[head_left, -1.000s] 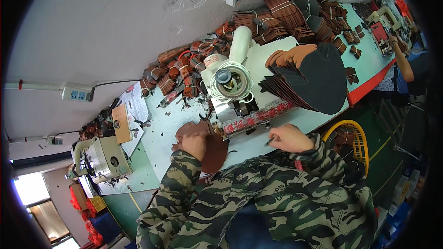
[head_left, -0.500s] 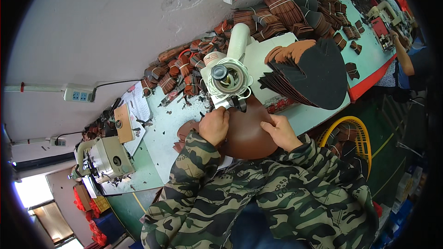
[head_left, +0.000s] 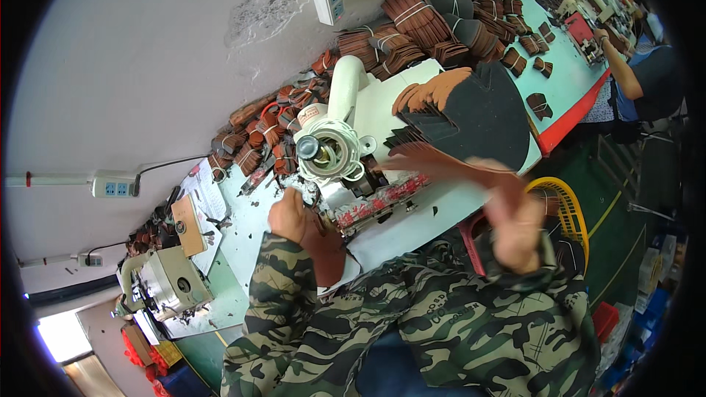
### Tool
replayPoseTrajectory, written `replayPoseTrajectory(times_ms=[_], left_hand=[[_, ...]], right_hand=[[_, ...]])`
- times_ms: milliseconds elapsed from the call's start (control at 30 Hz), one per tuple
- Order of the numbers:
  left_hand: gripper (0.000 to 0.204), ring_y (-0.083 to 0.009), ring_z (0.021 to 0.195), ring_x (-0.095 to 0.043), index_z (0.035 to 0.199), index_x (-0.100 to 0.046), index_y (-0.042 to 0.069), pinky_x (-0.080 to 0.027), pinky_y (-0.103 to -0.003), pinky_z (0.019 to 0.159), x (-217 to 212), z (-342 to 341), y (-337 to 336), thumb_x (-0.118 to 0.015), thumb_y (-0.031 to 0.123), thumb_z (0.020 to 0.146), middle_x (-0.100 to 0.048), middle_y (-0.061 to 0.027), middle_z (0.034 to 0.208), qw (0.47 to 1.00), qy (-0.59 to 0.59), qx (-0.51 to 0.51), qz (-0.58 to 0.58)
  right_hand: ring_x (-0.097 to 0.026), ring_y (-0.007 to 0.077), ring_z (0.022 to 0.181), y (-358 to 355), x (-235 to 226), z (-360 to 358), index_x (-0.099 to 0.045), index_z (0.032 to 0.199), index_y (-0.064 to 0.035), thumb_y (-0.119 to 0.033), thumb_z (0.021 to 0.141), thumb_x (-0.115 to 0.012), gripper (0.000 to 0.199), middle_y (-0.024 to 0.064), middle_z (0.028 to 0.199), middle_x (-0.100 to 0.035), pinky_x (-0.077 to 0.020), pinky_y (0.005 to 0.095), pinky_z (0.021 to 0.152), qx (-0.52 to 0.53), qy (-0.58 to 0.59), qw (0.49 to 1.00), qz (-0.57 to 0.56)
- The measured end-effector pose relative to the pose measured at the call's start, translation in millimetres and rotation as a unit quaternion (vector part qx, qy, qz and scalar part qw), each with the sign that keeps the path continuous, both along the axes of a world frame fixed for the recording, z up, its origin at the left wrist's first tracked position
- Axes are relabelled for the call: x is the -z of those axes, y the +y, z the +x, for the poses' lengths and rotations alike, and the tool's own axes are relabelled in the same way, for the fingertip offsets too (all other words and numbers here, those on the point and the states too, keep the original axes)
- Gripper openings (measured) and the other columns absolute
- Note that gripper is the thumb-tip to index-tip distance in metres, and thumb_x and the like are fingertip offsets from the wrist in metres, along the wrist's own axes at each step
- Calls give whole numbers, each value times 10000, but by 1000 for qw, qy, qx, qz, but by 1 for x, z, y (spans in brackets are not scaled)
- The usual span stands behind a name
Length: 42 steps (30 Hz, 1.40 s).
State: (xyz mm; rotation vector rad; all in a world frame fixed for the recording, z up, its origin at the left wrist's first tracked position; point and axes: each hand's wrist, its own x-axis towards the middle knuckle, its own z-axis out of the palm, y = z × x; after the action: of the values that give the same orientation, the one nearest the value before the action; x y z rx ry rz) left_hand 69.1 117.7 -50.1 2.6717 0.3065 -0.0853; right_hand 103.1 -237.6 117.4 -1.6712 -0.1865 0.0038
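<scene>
My left hand (head_left: pixel 287 215), fingers curled, is at the left side of a white bench machine (head_left: pixel 346 95). It grips the edge of a brown leather piece (head_left: pixel 325 256) that hangs over the table's near edge. My right hand (head_left: pixel 517 235), smeared by motion, is raised at the right and holds another brown leather piece (head_left: pixel 448 164), also blurred. Behind that piece lies a fanned stack of dark leather pieces (head_left: pixel 489 121) with orange-brown edges. A coil of white cord (head_left: pixel 329 148) sits round the top of the machine.
Bundles of tied leather pieces (head_left: pixel 415 18) line the wall behind the white table (head_left: pixel 460 202). A yellow basket (head_left: pixel 581 213) stands to the right. A second machine (head_left: pixel 169 279) is at the left. Another person (head_left: pixel 636 81) works at the far right.
My hands have moved apart: the left slightly left with a leather piece, the right out to the right with another. The view has shifted, and the machine's front is uncovered.
</scene>
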Motion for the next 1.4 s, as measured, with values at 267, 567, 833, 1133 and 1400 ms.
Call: replayPoseTrajectory(times_ms=[267,567,833,1133,1400], left_hand=[[215,-335,779,-644,1022,-579,156,-524,-445,664,44,-70,13,-583,265,837,-597,-112,1061,956,223,84,174],[263,-303,810,-636,1018,-607,162,-525,-394,675,56,-66,49,-649,170,759,-609,-75,1061,976,137,131,108],[202,-333,786,-649,959,-688,151,-515,-444,708,29,-63,25,-608,226,789,-673,-113,899,940,266,211,29],[195,-322,658,-619,1001,-593,0,-481,-382,605,-92,-11,-65,-526,156,906,-614,-188,717,927,125,105,-337],[245,-442,742,-600,897,-614,39,-469,-531,686,-50,16,-80,-486,248,896,-627,-240,760,993,95,27,-66]], right_hand=[[-479,334,1194,-38,34,43,-599,1115,-12,-71,722,-673,404,157,1223,-555,-376,418,988,-52,-186,878,-437],[-638,278,852,23,54,-3,-605,1088,2,-106,785,-690,333,132,934,-664,-494,356,771,-172,-80,969,-158],[-646,251,934,32,94,-14,-568,1178,-14,-126,795,-692,417,136,1015,-667,-501,330,811,-287,93,946,-118],[-595,138,993,24,149,11,-531,1237,13,-56,844,-641,414,84,1124,-628,-471,279,860,-377,400,824,135],[-594,115,732,58,142,7,-639,962,60,-117,862,-590,210,96,792,-677,-475,286,681,-162,255,951,-64]])
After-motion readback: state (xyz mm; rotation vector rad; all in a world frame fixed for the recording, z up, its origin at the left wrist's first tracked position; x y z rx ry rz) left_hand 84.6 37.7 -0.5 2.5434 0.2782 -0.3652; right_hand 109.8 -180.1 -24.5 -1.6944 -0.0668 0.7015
